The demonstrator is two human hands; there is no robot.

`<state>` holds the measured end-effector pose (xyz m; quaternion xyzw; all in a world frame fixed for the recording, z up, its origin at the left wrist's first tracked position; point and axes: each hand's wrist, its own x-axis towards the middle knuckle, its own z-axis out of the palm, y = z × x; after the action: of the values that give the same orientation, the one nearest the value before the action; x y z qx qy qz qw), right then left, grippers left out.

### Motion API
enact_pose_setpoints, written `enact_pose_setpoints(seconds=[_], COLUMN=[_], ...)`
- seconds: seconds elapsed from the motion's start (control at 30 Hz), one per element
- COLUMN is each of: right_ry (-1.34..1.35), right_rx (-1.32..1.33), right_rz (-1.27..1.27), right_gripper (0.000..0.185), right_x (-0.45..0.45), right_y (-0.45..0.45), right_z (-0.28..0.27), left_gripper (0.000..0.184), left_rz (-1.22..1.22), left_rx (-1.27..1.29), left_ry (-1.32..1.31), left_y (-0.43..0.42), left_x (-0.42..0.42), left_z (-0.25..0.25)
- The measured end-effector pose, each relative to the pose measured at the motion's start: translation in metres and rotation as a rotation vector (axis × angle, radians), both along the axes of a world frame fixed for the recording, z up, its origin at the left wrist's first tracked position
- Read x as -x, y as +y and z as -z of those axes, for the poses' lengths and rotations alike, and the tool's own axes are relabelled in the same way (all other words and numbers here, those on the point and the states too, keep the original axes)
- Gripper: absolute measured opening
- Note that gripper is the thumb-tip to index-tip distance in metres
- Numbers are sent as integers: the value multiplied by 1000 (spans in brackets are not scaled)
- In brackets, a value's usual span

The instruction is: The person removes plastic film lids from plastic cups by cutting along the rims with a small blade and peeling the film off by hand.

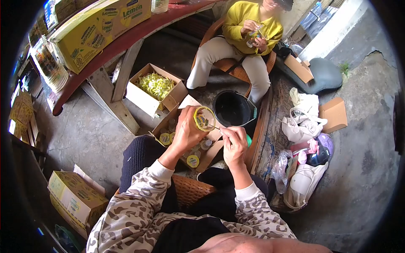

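My left hand (188, 130) is closed around a clear plastic cup (205, 119) with a yellow rim and printed label, tilted so that its round end faces me. In my right hand (235, 145), fingers pinched, is a thin dark tool (215, 127) whose tip meets the cup; its exact kind is too small to make out. Below my hands stands an open cardboard box with several cups, one showing a yellow lemon-drink lid (193, 160). A black bucket (232, 110) stands just beyond my right hand.
A cardboard box of yellow strips (155, 86) sits ahead on the left, beside a red-edged table (126, 40) bearing a lemon-drink carton (101, 31). Opposite, a person in a yellow top (236, 21) handles a similar cup. Bags and a purple helmet (325, 147) lie right.
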<state>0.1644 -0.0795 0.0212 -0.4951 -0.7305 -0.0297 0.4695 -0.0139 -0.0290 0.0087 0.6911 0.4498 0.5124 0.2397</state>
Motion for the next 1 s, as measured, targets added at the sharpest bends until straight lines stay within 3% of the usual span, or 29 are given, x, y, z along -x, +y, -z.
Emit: enact_pose_setpoints(seconds=[0.37, 0.57, 1.0], right_ry=[-124, -242, -305], right_rx=[-11, -30, -75], right_rz=[-40, 9, 47], right_gripper=[27, 22, 14], right_x=[6, 7, 16], right_y=[-5, -3, 1], right_z=[1, 9, 25], left_gripper=[58, 53, 41], left_rz=[-213, -204, -144], left_rx=[-216, -170, 67], left_ry=[263, 342, 245], left_y=[1, 1, 0], left_x=[0, -2, -2], left_z=[1, 9, 9])
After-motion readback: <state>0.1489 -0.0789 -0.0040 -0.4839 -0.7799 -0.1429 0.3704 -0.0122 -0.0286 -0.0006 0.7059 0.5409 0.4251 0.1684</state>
